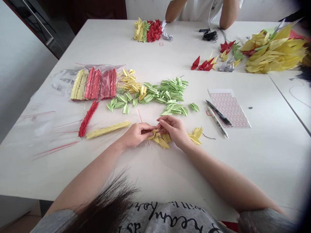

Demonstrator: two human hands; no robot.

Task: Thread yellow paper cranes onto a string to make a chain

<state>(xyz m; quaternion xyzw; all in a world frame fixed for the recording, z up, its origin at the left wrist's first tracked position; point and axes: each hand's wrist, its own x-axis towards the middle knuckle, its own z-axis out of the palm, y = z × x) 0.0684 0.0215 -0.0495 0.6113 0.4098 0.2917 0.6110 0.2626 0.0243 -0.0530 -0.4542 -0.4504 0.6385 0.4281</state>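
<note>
The left hand point(136, 135) pinches yellow folded-paper pieces point(161, 141) lying between both hands; whether the right hand point(177, 132), meeting its fingertips, grips anything, I cannot tell. Stringing seems underway, black thread point(209, 137) trailing beyond the right hand; next likely calls for drawing it snug.

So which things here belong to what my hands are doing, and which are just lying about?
Belongs, it seems:
yellow folded pieces at your left hand and right hand
possibly green folded pieces beyond

Apparently lying about:
black pen
white pen
red-marked sheet
</note>
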